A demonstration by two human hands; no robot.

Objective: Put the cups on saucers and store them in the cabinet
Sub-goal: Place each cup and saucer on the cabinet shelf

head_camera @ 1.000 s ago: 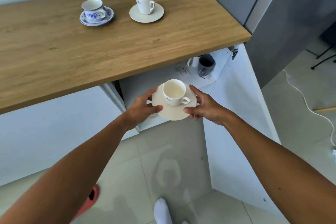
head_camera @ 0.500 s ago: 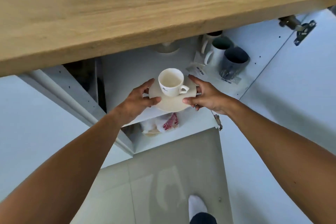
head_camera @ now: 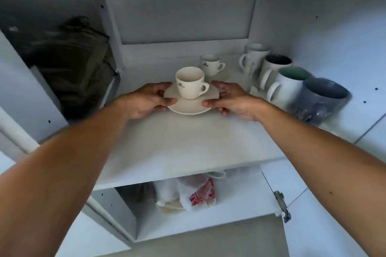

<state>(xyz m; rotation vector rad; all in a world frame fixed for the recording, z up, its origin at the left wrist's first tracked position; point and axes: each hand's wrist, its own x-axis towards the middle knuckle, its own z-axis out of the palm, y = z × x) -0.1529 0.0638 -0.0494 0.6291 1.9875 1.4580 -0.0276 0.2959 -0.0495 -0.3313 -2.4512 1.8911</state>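
A cream cup [head_camera: 189, 82] stands upright on a cream saucer [head_camera: 189, 106], its handle pointing right. My left hand [head_camera: 146, 100] grips the saucer's left rim and my right hand [head_camera: 231, 100] grips its right rim. The saucer is over the middle of the upper cabinet shelf [head_camera: 188, 146]; I cannot tell whether it touches the shelf. Behind it, a second white cup [head_camera: 211, 65] sits on its own saucer [head_camera: 222, 76] further back on the same shelf.
Several mugs line the shelf's right side: a tall white one [head_camera: 253, 58], a dark-lined one [head_camera: 273, 69], a green-lined one [head_camera: 289, 85] and a blue-grey one [head_camera: 319, 100]. Plastic bags [head_camera: 188, 194] lie on the lower shelf. A dark bundle [head_camera: 77, 58] fills the left compartment.
The view has dropped from above the wooden counter to inside the cabinet. Both hands have carried the cup and saucer forward, over the upper shelf.
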